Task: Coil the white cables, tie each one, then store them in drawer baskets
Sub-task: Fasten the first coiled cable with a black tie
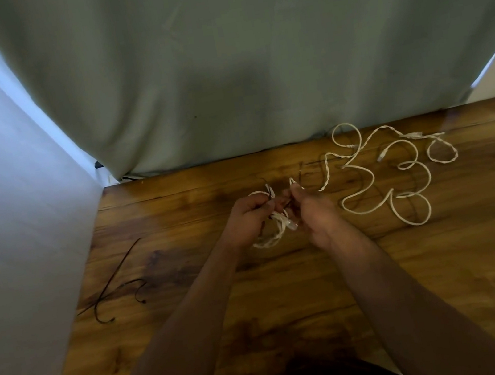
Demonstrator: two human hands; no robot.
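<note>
Evidently the tying step was under way. Both hands met over the counter [196,325], close together. The left hand [249,216] had its fingers curled round the coiled white cable [274,235], whose loops hung below its knuckles and into the gap between the hands. The right hand [315,212] was curled too, its fingertips pinching at the top of the same coil, where a short white loop stood up. Something thin and dark ran between the two sets of fingertips, likely a tie, though it was too blurred to be sure.

To the right of the right hand, the loose white cables [378,179] sprawled uncoiled in overlapping bends. One twisted strand reached almost to the right hand, and I could not tell whether it joined the coil or only lay behind it. Well off to the left of the left hand lay the spare black ties [116,289]. No drawer or basket was in view.

The main risk was the coil springing open. If the left hand eased off before the tie was cinched, the loops would probably slacken and spill. A tie caught round only some loops would leave the rest free. If that twisted strand did belong to the coil, pulling on it could drag the other cables into a knot.
</note>
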